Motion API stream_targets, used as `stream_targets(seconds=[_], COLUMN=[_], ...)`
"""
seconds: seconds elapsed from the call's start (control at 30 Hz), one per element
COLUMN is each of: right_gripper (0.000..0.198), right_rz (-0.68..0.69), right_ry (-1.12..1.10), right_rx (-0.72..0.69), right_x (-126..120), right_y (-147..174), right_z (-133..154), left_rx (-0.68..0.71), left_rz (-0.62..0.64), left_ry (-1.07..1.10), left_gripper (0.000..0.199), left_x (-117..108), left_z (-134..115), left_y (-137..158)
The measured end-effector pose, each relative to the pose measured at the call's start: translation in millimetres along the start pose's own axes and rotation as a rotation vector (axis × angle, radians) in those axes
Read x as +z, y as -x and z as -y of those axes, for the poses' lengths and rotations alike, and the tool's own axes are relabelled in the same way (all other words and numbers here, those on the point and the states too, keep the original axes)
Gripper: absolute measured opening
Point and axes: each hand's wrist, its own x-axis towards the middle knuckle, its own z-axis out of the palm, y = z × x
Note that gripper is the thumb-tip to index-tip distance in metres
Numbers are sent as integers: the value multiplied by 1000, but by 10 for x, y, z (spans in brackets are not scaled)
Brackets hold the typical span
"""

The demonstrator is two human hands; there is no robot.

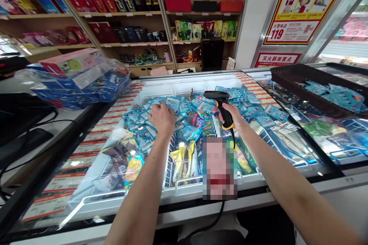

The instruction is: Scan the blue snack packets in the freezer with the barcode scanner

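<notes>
My right hand [231, 116] is wrapped round the grip of a black and yellow barcode scanner [223, 111], its head turned toward the left. A cable hangs from the base of the grip. My left hand [163, 118] rests on the left part of a spread of small light-blue packets [133, 118], its fingers bent but somewhat apart; what lies under the fingertips is hidden. More blue packets [276, 112] lie to the right of the scanner. They are scattered over the glass top of a chest freezer [94, 178].
Inside the freezer, yellow-wrapped goods [179, 160] show through the glass. A brown tray [304, 74] with more blue packets stands at right. Plastic-wrapped boxes [80, 80] sit at left, near cables [37, 124]. Stocked shelves [120, 14] line the back.
</notes>
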Motion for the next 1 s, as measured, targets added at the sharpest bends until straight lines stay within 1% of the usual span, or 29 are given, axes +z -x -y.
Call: stream_targets(seconds=[0.07, 0.13, 0.2, 0.3, 0.4, 0.47, 0.5, 0.57, 0.6, 0.7, 0.83, 0.9, 1.0], right_gripper=[41, 40, 39, 41, 45, 45, 46, 46, 46, 46, 45, 45, 45], right_rz=[13, 23, 26, 19, 9, 13, 21, 39, 48, 48, 9, 1, 22], right_ry=[1, 5, 5, 4, 18, 37, 49, 67, 72, 73, 47, 44, 57], right_rx=[2, 4, 9, 20, 29, 36, 39, 44, 45, 45, 39, 42, 57], right_x=[-12, -27, -38, -42, -33, -26, -23, -21, -21, -20, -8, -1, -3], right_y=[-5, -15, -26, -38, -31, -15, -6, 8, 11, 5, -14, -15, -7], right_z=[-9, -22, -33, -37, -17, 6, 17, 35, 39, 35, 22, 26, 37], left_rx=[51, 172, 320, 532, 719, 814, 839, 841, 823, 731, 625, 618, 651], left_rz=[-37, -40, -2, 108, 255, 351, 390, 434, 436, 385, 295, 266, 272], left_ry=[-31, -47, -46, 6, 55, 77, 85, 99, 105, 113, 89, 65, 30], left_gripper=[44, 44, 45, 43, 45, 49, 50, 51, 50, 49, 55, 57, 53], left_x=[6, 12, 35, 129, 267, 343, 368, 388, 384, 346, 319, 324, 324], left_z=[23, -16, -95, -230, -329, -363, -373, -382, -385, -395, -417, -425, -432], left_y=[65, 107, 121, 129, 179, 229, 252, 284, 291, 284, 274, 285, 310])
